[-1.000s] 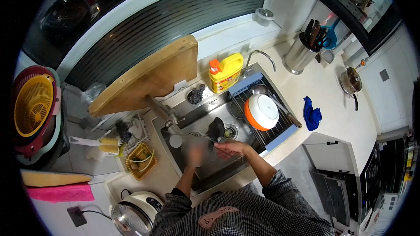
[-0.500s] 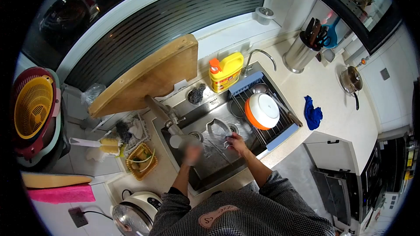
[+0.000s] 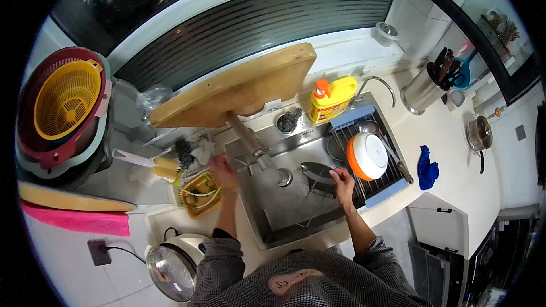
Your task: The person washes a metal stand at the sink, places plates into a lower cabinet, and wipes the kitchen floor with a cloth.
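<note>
Over the right part of the sink point(image 3: 273, 150), my right hand point(image 3: 343, 186) has its fingers pinched on the edge of a dark, curved piece point(image 3: 318, 173); what exactly it is, I cannot make out. Thin wire-like parts show below it. My left hand point(image 3: 223, 173), smeared by motion, is at the sink's left edge, just above the yellow basket point(image 3: 200, 194) and beside the mesh rack. Its fingers are too blurred to read. Between the hands, the faucet point(image 3: 266, 165) points down into the basin.
A drying rack point(image 3: 392, 184) holds an orange-and-white bowl point(image 3: 372, 155) and a ladle. Behind the sink stand a yellow bottle point(image 3: 331, 101), a scrubber point(image 3: 289, 120) and a cutting board point(image 3: 244, 88). A blue cloth point(image 3: 427, 169) lies right; a cooker point(image 3: 172, 270) stands front left.
My left hand has moved from under the faucet to the sink's left side. My right hand, still on the dark piece, is nearer the drying rack. The view has shifted, and the faucet head looks different.
</note>
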`<state>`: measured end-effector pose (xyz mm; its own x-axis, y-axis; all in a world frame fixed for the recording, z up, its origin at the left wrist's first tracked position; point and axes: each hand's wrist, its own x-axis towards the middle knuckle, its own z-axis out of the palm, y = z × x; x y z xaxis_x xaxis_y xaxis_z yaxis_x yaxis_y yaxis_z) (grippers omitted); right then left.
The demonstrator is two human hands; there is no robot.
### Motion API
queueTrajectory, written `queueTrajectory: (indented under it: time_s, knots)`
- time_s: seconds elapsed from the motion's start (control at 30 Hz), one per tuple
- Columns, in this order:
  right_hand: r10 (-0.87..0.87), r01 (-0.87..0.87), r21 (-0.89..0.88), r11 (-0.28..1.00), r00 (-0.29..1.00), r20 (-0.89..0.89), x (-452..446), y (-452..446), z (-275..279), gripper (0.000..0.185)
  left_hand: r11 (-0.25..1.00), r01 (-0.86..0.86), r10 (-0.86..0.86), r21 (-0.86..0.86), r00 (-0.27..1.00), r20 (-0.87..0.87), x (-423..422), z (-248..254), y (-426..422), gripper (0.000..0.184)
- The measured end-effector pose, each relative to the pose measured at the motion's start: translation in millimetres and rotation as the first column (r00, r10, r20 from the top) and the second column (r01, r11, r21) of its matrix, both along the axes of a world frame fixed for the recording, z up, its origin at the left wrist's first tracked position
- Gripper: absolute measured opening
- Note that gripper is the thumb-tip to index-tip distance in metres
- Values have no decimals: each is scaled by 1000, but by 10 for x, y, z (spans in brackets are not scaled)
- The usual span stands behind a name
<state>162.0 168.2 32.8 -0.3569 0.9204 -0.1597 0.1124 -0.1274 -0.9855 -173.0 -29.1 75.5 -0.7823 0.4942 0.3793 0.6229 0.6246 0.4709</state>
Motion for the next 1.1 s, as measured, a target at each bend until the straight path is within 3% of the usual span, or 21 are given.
queueTrajectory:
  time_s: [0.07, 0.13, 0.17, 0.2, 0.27, 0.33, 0.37, 0.43, 0.47, 0.53, 0.57, 0.6, 0.67, 0.7, 0.77, 0.83, 0.9, 0.97, 1.0, 1.03, 1.1]
  knots:
    - [-68, 65, -77, 995, 997, -34, -31, -32, 49, 20, 994, -83, 106, 77, 925, -364, -486, -74, -51, 36]
    - [-168, 142, -187, 972, 977, -132, -72, -73, -42, 19, 991, -93, 70, -100, 975, -211, -994, -373, -113, 29]
    - [-136, 104, -232, 967, 983, -124, -24, -66, -71, 20, 991, -87, 66, -97, 977, -205, -1018, -262, -40, 29]
    - [-158, 121, -284, 951, 981, -114, -9, -70, -221, 20, 981, -88, 108, -175, 988, 112, -1033, -41, 8, 27]
    - [-180, 136, -331, 934, 978, -106, -34, -51, -439, 21, 967, -64, 163, -245, 897, 412, -1156, -26, 1, 25]
    - [-224, 73, -522, 850, 947, -231, -96, -74, -477, 24, 993, -52, 96, -111, 889, 447, -1351, -260, -68, 26]
    - [-227, 77, -521, 850, 946, -230, -108, -79, -466, 24, 993, -48, 92, -109, 889, 448, -1358, -283, -80, 26]
    - [-220, 58, -543, 838, 946, -239, -130, -126, -340, 34, 958, -239, 283, -161, 883, 375, -1184, -45, -74, 21]
    - [-223, 61, -544, 837, 945, -238, -152, -152, -282, 34, 958, -236, 281, -163, 883, 376, -1115, -3, -80, 21]
    - [-290, 72, -592, 803, 914, -283, -194, -197, -175, 42, 924, -214, 205, 318, 977, 63, -996, -32, -151, 15]
    - [-293, 75, -595, 801, 915, -279, -207, -217, -121, 42, 925, -214, 203, 314, 977, 66, -897, -76, -148, 15]
    - [-294, 69, -678, 732, 930, -222, -224, -225, -79, 46, 868, -116, 39, 484, 985, 166, -751, -125, -105, 13]
    - [-270, 30, -765, 644, 944, -190, -250, -268, -134, 54, 767, -46, -138, 640, 962, 234, -363, -213, -43, 13]
    - [-266, -29, -716, 697, 917, -296, -298, -315, -269, 55, 829, -40, -168, 558, 933, 317, -102, -252, -10, 13]
    - [-244, -12, -741, 671, 940, -236, -353, -374, -303, 51, 923, -1, -198, 384, 854, 480, 441, -334, 71, 15]
    - [-203, 32, -758, 651, 970, -133, -411, -428, -228, 50, 956, 202, -262, 213, 913, 313, 939, -373, 178, 18]
    - [-201, -42, -786, 616, 957, -209, -447, -466, -217, 51, 914, 333, -404, 234, 803, 437, 1254, -557, 284, 25]
    - [-199, -42, -765, 643, 955, -219, -456, -507, -483, 50, 742, 667, -566, 60, 577, 588, 1429, -448, 312, 33]
    - [-196, -43, -743, 668, 953, -232, -473, -518, -502, 48, 742, 667, -567, 62, 576, 589, 1484, -485, 353, 33]
    - [-196, -42, -743, 668, 953, -231, -476, -535, -517, 48, 755, 583, -563, 299, 343, 752, 1525, -523, 402, 35]
    - [-130, 30, -679, 733, 987, -97, -491, -560, -487, 43, 761, 420, -570, 495, 67, 819, 1537, -540, 448, 39]
